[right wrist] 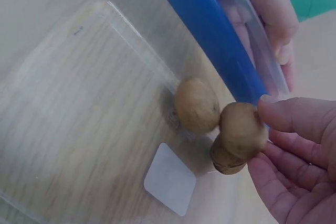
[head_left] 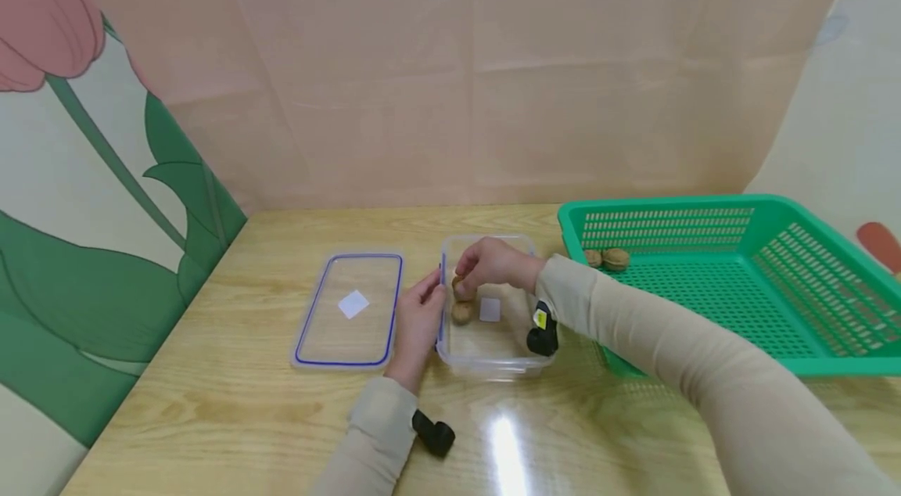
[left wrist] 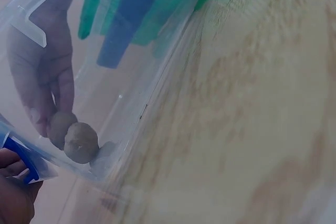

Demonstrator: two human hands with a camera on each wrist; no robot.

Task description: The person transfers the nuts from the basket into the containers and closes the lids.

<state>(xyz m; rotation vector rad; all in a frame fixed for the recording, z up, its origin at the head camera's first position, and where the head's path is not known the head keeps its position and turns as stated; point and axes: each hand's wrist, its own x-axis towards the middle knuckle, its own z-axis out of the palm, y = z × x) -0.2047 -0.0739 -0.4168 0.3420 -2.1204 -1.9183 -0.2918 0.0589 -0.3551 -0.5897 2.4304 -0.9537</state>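
Note:
A clear plastic food container (head_left: 496, 363) with blue-edged side flaps stands uncovered on the table. Inside it, my right hand (head_left: 489, 265) pinches a walnut (right wrist: 243, 129) between thumb and fingers, near the left wall. Another walnut (right wrist: 197, 103) lies on the container's floor beside it, and a third (right wrist: 227, 162) shows partly behind the held one. At the container's left side, my left hand (head_left: 417, 324) grips the edge by the blue flap (right wrist: 215, 38). Part of that hand is hidden behind the flap in the right wrist view.
The container's lid (head_left: 348, 355), with a blue seal and a white label, lies to the left. On the right stands a green plastic basket (head_left: 676, 367) with walnuts (head_left: 615, 260) in its left corner. A white label (head_left: 489, 310) marks the container's floor.

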